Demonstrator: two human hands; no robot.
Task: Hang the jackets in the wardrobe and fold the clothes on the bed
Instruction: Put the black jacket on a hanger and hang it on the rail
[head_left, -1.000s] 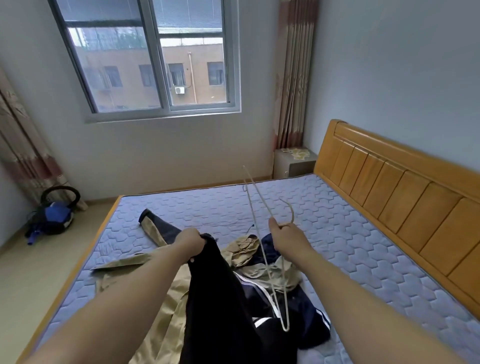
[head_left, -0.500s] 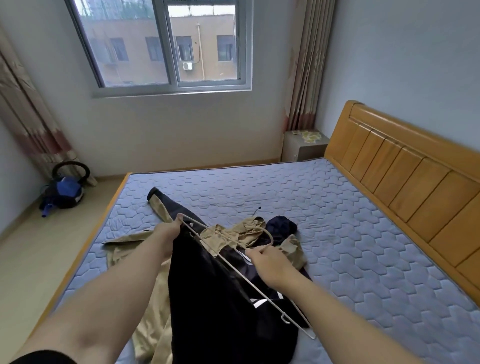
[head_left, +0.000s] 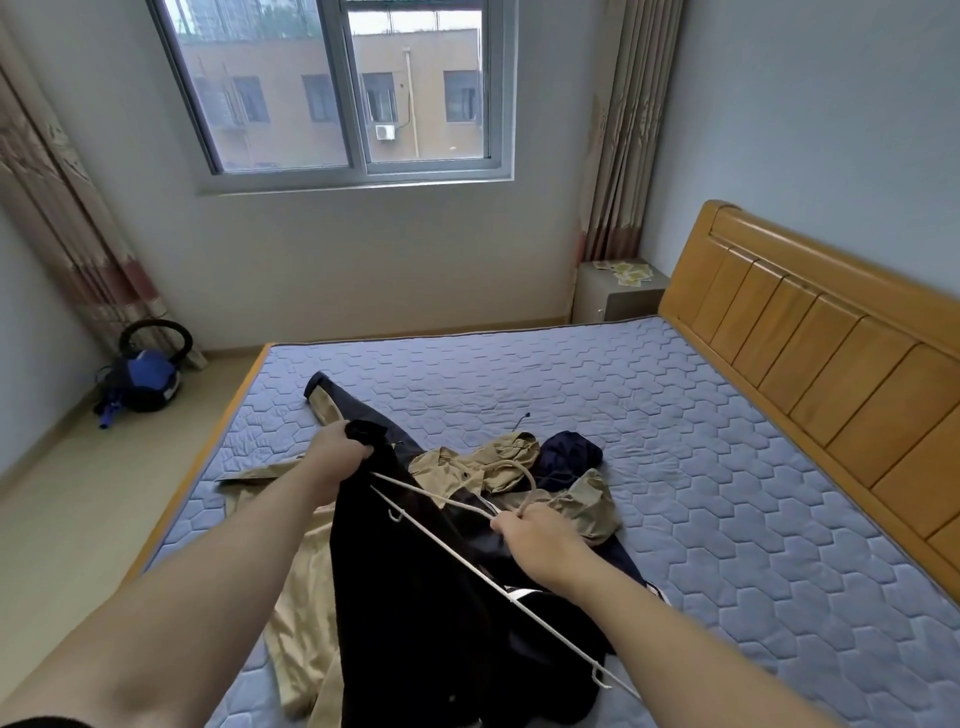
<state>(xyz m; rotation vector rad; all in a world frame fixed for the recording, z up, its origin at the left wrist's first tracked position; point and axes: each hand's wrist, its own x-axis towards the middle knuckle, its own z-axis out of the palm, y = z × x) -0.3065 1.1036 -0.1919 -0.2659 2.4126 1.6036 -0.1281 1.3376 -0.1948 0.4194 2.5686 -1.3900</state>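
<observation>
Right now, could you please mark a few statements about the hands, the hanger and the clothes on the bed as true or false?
1. The left hand grips the black jacket near its top. True.
2. The right hand is empty. False: it holds the white hanger near its hook.
3. The khaki garment lies crumpled on the mattress. True.
4. The blue vacuum cleaner sits on the bed. False: it stands on the floor by the left curtain.
</observation>
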